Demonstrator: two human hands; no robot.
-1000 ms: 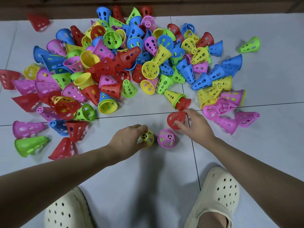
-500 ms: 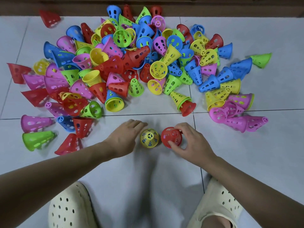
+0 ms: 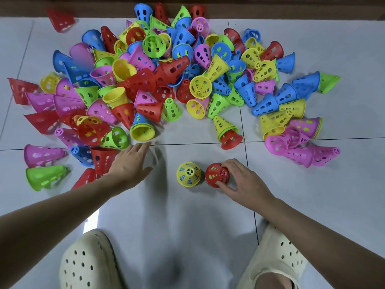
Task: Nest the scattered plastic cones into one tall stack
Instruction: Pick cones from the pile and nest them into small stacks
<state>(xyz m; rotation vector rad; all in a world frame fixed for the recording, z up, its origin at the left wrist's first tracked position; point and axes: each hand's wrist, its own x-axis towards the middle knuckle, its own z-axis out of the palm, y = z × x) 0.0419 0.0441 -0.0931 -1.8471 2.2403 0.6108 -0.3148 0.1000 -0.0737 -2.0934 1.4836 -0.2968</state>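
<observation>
A wide heap of perforated plastic cones (image 3: 166, 80) in red, blue, yellow, green and pink lies scattered on the grey tiled floor. Nearer me stand two upright cones side by side: a yellow one (image 3: 188, 174) with blue showing through its holes, and a red one (image 3: 215, 174). My right hand (image 3: 241, 182) grips the red cone, fingers curled round its top and side. My left hand (image 3: 130, 163) is stretched flat and empty toward the heap's near left edge, close to a green cone (image 3: 115, 138) and a yellow-rimmed cone (image 3: 142, 130).
My two feet in cream perforated clogs (image 3: 87, 261) (image 3: 279, 253) stand at the bottom of the view. A brown skirting (image 3: 291, 7) runs along the far edge. Stray cones lie at the left (image 3: 44, 176) and right (image 3: 302, 151). Bare tile (image 3: 333, 195) lies right of my right arm.
My left hand has let go of the yellow cone and reached left toward the heap. My right hand brought the red cone down over the pink one and keeps hold of it.
</observation>
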